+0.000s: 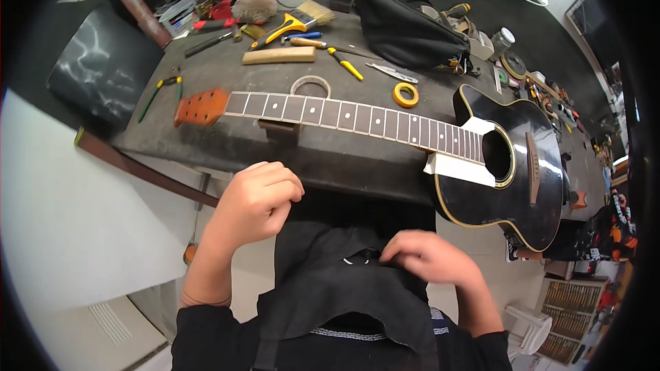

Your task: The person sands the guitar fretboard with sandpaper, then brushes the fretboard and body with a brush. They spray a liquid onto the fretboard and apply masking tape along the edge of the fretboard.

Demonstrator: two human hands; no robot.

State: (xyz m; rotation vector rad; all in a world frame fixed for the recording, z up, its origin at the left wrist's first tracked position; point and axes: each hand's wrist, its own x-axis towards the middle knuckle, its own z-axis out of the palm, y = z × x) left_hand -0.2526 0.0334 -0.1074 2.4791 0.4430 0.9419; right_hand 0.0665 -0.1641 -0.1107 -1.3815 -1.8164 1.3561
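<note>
A black acoustic guitar (543, 185) without strings lies face up on the dark workbench, its neck pointing left. White tape or paper (462, 169) borders the end of its fretboard (357, 118), and a small block (279, 130) sits under the neck. In front of the bench edge, my left hand (262, 198) hovers with its fingers curled in; I see nothing in it. Lower down, my right hand (430, 255) is by the front of my black apron (330, 295), fingers bent, slightly blurred. Its fingertips meet the dark cloth, and what they grip, if anything, is hidden.
Behind the neck lie a masking tape roll (311, 86), a yellow tape roll (405, 95), a wooden block (278, 55), a brush (313, 14) and pliers (161, 96). A black bag (405, 27) rests at the back. Another person (598, 237) is at far right.
</note>
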